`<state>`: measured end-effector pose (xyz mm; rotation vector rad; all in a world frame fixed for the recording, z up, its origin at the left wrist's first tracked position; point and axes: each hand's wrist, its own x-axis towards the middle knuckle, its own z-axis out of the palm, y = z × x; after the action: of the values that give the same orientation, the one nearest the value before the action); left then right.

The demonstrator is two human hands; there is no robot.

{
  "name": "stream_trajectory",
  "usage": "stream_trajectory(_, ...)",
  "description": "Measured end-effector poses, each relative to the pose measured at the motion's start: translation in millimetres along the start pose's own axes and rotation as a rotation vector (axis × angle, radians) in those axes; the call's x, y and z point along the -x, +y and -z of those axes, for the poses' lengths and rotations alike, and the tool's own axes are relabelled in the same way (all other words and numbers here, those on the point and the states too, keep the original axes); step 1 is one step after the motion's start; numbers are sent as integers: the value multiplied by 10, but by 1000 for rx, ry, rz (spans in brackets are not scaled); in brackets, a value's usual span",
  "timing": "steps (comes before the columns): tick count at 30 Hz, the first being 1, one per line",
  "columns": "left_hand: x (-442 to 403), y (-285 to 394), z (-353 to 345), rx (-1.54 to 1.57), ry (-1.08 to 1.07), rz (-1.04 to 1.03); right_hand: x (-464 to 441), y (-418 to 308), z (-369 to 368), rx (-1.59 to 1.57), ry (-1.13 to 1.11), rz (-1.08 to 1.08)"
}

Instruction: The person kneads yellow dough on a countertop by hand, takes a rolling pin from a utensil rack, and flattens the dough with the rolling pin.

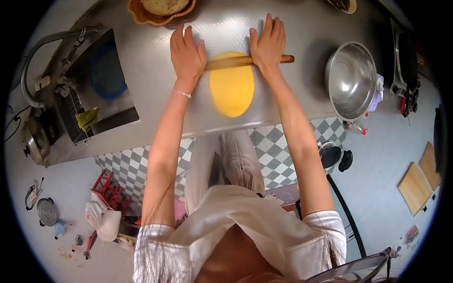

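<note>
A flat yellow oval sheet of dough (232, 94) lies on the metal counter. Across its upper part runs a wooden rolling pin (231, 62), its right end sticking out past my right hand. My left hand (188, 56) rests with its palm over the pin's left end, fingers stretched forward. On the right side of the dough, my right hand (268, 47) presses its palm on the pin, fingers also straight and not wrapped round it. Under both palms the pin is hidden. A beaded bracelet (182, 93) circles my left wrist.
To the right stands a large steel bowl (351, 80). A wicker basket (141, 15) holding a pale round mass sits at the far edge. On the left is a sink (127, 106) with a faucet (29, 70), a blue basin (107, 78) and a yellow-green cloth (87, 119).
</note>
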<state>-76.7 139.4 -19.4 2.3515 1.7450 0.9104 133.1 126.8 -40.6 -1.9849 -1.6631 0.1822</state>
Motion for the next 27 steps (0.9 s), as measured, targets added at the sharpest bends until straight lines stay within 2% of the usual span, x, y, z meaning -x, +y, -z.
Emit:
stream_trajectory(3, -98, -45, -89, -39, 66, -17, -169, 33, -95, -15, 69, 10)
stream_trajectory(8, -208, 6, -74, -83, 10, 14, -338, 34, -159, -24, 193, 92)
stream_trajectory(10, 137, 159, 53, -77, 0, -21, 60, 22, 24, 69, 154, 112)
stream_trajectory(11, 379, 219, 98, -108, -60, 34, 318, 36, 134, 122, 131, 119)
stream_trajectory(13, 850, 330, 176, -87, -166, 33, 831, 95, 328, 186, -25, 138)
stream_trajectory(17, 1397, 464, 496, 0, -336, 38, 1567, 131, 683, 71, -122, 108)
stream_trajectory(19, 1125, 474, 673, 243, -498, 337, 1515, 104, 786, -35, -137, 90)
stream_trajectory(20, 1011, 471, 703, 363, -581, 490, 1335, 80, 825, 2, -247, 14)
stream_trajectory(21, 940, 426, 570, 320, -361, 445, 1080, -5, 893, 37, -358, -63)
stream_trajectory(22, 871, 368, 436, 194, -281, 429, 900, -58, 884, 71, -465, -139)
stream_trajectory(24, 764, 319, 271, -57, -128, 400, 854, -56, 633, 71, -229, -68)
stream_trajectory(25, 813, 364, 252, -127, -199, 395, 895, -33, 539, 73, -121, -36)
stream_trajectory(27, 982, 398, 317, -145, -150, 186, 1075, 27, 493, 145, -8, 71)
